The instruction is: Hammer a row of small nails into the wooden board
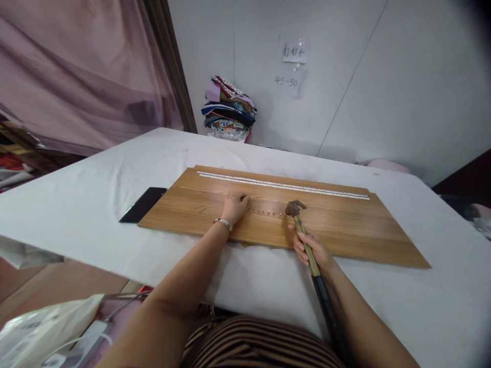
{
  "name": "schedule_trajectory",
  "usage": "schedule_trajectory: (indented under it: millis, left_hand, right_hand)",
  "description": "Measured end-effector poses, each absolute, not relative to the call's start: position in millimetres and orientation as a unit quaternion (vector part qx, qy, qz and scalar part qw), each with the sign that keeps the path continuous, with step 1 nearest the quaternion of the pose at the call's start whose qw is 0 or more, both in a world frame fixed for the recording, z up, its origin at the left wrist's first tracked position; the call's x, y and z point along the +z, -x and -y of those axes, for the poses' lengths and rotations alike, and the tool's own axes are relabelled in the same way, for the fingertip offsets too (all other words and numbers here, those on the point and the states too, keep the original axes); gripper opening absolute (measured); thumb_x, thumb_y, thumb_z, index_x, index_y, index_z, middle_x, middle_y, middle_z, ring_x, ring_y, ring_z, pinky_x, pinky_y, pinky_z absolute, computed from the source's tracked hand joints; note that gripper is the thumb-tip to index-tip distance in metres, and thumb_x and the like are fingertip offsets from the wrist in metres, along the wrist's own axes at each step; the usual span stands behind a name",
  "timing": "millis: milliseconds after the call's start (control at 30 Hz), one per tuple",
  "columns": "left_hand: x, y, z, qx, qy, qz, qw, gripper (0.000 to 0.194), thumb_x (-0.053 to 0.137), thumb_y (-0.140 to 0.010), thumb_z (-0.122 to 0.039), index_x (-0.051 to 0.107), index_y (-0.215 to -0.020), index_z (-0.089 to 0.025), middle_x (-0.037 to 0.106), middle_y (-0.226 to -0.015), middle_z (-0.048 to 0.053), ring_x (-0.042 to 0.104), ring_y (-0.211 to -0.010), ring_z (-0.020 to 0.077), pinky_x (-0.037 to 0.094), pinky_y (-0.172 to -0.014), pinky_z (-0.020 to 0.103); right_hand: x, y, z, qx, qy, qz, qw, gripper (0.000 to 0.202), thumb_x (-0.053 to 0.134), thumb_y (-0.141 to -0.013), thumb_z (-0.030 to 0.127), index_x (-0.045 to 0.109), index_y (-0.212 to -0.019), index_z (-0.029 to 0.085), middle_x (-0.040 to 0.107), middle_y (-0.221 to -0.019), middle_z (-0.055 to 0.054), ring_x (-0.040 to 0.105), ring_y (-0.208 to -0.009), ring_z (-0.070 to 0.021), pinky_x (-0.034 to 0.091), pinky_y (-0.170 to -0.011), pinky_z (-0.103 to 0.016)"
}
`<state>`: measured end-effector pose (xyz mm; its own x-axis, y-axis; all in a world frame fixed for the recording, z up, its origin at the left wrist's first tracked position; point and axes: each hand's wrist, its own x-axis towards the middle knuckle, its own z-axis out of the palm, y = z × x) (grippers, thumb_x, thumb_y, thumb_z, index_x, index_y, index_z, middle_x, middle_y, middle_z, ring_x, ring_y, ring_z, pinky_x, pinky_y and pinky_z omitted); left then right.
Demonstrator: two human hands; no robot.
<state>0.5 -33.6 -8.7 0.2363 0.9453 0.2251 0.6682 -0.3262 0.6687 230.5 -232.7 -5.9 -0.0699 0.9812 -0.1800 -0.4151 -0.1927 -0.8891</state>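
Observation:
A wide wooden board lies flat before me. Several small nails form a row across its middle. At the left end of that row, my left hand rests on the board with its fingertips pinched together; whatever they hold is too small to make out. My right hand is wrapped round the handle of a claw hammer, whose head is over the board just right of the row. Two loose nails lie left of my left hand. Two white strips run along the board's far side.
The board is on a table with a white cover. A black phone-like object touches the board's left end. Folded clothes are stacked behind the table by the wall. Bags and a power strip are at the lower left.

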Motion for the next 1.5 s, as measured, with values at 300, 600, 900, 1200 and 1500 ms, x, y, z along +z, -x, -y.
schedule_trajectory:
  millis: [300, 600, 900, 1200, 1500]
  left_hand:
    - [-8.7, -1.8, 34.4, 0.3, -0.752, -0.542, 0.226, 0.027, 0.054, -0.09, -0.028, 0.079, -0.086, -0.02, 0.081, -0.096, 0.009, 0.072, -0.094, 0.0237, 0.052, -0.092, 0.034]
    - [-10.2, -1.4, 33.9, 0.293, -0.754, -0.546, 0.217, 0.027, 0.053, -0.09, -0.027, 0.079, -0.085, -0.02, 0.08, -0.096, 0.008, 0.071, -0.094, 0.0227, 0.052, -0.092, 0.032]
    - [-13.9, -0.3, 31.5, 0.304, -0.757, -0.536, 0.218, 0.027, 0.054, -0.09, -0.028, 0.079, -0.082, -0.02, 0.08, -0.093, 0.007, 0.07, -0.091, 0.0221, 0.052, -0.09, 0.032]
    - [-12.4, -1.1, 31.6, 0.3, -0.76, -0.536, 0.214, 0.026, 0.054, -0.089, -0.027, 0.079, -0.084, -0.019, 0.08, -0.091, 0.008, 0.071, -0.089, 0.0221, 0.052, -0.089, 0.032]
    - [-12.8, -1.5, 32.7, 0.297, -0.759, -0.538, 0.214, 0.027, 0.053, -0.089, -0.026, 0.079, -0.085, -0.02, 0.08, -0.095, 0.008, 0.071, -0.094, 0.0226, 0.051, -0.092, 0.033]
  right_hand:
    - [-10.0, -230.3, 231.0, 0.656, 0.428, 0.332, 0.525, 0.046, 0.076, -0.083, 0.047, 0.062, -0.117, 0.021, 0.045, -0.059, 0.01, 0.033, -0.036, -0.007, 0.03, -0.03, -0.018]
    - [-4.0, -228.3, 233.1, 0.653, 0.417, 0.34, 0.533, 0.047, 0.078, -0.081, 0.047, 0.062, -0.116, 0.021, 0.047, -0.058, 0.01, 0.034, -0.035, -0.0065, 0.029, -0.03, -0.018]
    - [-7.6, -228.3, 231.4, 0.655, 0.428, 0.331, 0.527, 0.05, 0.079, -0.079, 0.049, 0.063, -0.115, 0.02, 0.048, -0.058, 0.01, 0.035, -0.036, -0.0066, 0.03, -0.03, -0.018]
    - [-8.1, -229.0, 232.4, 0.656, 0.426, 0.336, 0.525, 0.047, 0.078, -0.08, 0.048, 0.064, -0.116, 0.02, 0.048, -0.058, 0.01, 0.036, -0.036, -0.0065, 0.03, -0.03, -0.018]
    - [-9.1, -228.8, 231.8, 0.657, 0.423, 0.336, 0.527, 0.047, 0.077, -0.082, 0.047, 0.062, -0.118, 0.021, 0.048, -0.058, 0.01, 0.035, -0.036, -0.0068, 0.031, -0.031, -0.018]
